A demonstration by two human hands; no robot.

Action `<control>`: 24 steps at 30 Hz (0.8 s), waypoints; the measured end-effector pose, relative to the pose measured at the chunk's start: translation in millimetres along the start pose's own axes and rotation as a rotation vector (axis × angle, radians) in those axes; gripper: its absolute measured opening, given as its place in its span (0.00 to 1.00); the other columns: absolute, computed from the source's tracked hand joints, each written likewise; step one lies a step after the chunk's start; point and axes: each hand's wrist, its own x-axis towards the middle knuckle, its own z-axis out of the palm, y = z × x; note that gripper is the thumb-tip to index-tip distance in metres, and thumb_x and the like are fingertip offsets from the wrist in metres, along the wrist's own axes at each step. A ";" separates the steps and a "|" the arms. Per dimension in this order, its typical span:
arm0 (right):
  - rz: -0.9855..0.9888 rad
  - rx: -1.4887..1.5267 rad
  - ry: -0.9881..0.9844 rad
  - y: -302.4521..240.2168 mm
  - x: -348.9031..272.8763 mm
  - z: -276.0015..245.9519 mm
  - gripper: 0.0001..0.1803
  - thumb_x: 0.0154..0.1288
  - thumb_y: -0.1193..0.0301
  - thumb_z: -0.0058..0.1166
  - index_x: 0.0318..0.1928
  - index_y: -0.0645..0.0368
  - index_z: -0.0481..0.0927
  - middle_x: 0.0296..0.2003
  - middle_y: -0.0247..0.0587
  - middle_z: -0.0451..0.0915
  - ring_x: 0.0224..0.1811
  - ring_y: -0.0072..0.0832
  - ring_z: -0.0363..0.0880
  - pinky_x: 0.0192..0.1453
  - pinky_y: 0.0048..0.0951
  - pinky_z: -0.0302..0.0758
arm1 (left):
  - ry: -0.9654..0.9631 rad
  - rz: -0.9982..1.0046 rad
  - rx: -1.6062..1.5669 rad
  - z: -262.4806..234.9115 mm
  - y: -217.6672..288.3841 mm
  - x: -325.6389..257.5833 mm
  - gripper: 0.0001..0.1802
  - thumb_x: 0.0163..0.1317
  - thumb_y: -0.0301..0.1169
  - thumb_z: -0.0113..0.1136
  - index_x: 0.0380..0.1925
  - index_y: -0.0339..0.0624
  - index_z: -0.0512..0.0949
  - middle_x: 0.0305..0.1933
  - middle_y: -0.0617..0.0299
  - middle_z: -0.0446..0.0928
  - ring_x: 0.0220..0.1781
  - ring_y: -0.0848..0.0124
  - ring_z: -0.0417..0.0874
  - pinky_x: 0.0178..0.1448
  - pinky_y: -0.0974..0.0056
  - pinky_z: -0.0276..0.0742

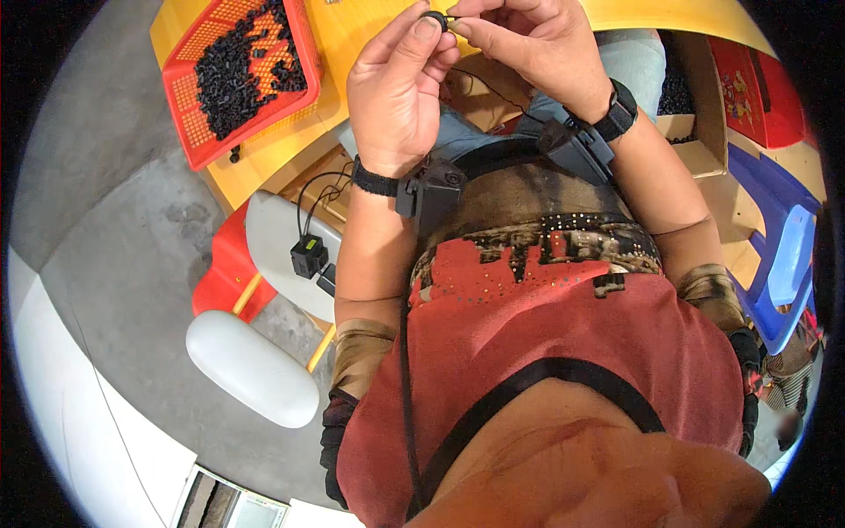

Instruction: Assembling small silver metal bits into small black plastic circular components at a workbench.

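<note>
The person looks down at two hands held up over a yellow table (352, 35). The left hand (396, 88) and the right hand (528, 44) meet at the top of the picture. Between their fingertips sits a small black ring (435, 17). The left thumb and first finger pinch one side of it, and the right fingers pinch the other side, so both hands are closed on the same little piece. The ring is up in the air, above the table's near edge, not resting on anything.

Each wrist wears a black band with a small black box on it (the left box (429, 189) hangs just under the wrist, and the right box (576, 145) sits beside a black watch-like strap).

To the left on the table lies a red basket (189, 106) with holes in its walls. Inside it is a heap of small black pieces (251, 66). One loose black piece (235, 157) lies on the table just by the basket's lower corner.

Below the hands is the person's red shirt (572, 352) with a dark patterned band. On the left, near the floor, stands a grey seat (273, 246) with a little black gadget (309, 256) and its thin wire on top. A blue plastic chair (783, 264) is on the right side, well apart from the hands.
</note>
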 end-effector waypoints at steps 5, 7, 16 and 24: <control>-0.200 -0.461 0.035 -21.4 1.2 7.7 0.03 0.64 0.79 0.61 0.37 0.65 0.82 0.31 0.37 0.84 0.32 0.20 0.82 0.34 0.21 0.77 | 0.019 0.146 0.201 7.4 3.1 -4.5 0.18 0.68 0.23 0.62 0.56 0.27 0.77 0.44 0.53 0.84 0.42 0.67 0.85 0.51 0.63 0.83; -0.311 -0.546 0.018 -26.2 2.0 7.7 0.03 0.61 0.79 0.63 0.35 0.64 0.82 0.30 0.39 0.83 0.32 0.23 0.82 0.35 0.23 0.76 | 0.008 0.153 0.218 8.5 3.5 -4.6 0.19 0.68 0.23 0.62 0.57 0.27 0.76 0.44 0.53 0.84 0.42 0.68 0.85 0.51 0.63 0.83; -0.272 -0.432 -0.028 -24.3 1.4 2.9 0.04 0.63 0.79 0.63 0.37 0.65 0.82 0.32 0.37 0.83 0.33 0.21 0.82 0.36 0.23 0.77 | 0.001 0.175 0.330 13.3 7.8 -3.8 0.15 0.69 0.25 0.61 0.53 0.29 0.77 0.42 0.55 0.83 0.41 0.68 0.84 0.49 0.64 0.81; 0.057 -0.044 -0.082 -17.5 2.9 -4.7 0.04 0.67 0.79 0.61 0.42 0.65 0.82 0.35 0.36 0.85 0.35 0.18 0.82 0.37 0.18 0.78 | 0.033 0.154 0.431 15.3 10.0 -5.0 0.19 0.69 0.25 0.62 0.57 0.28 0.77 0.42 0.56 0.84 0.39 0.73 0.84 0.45 0.71 0.80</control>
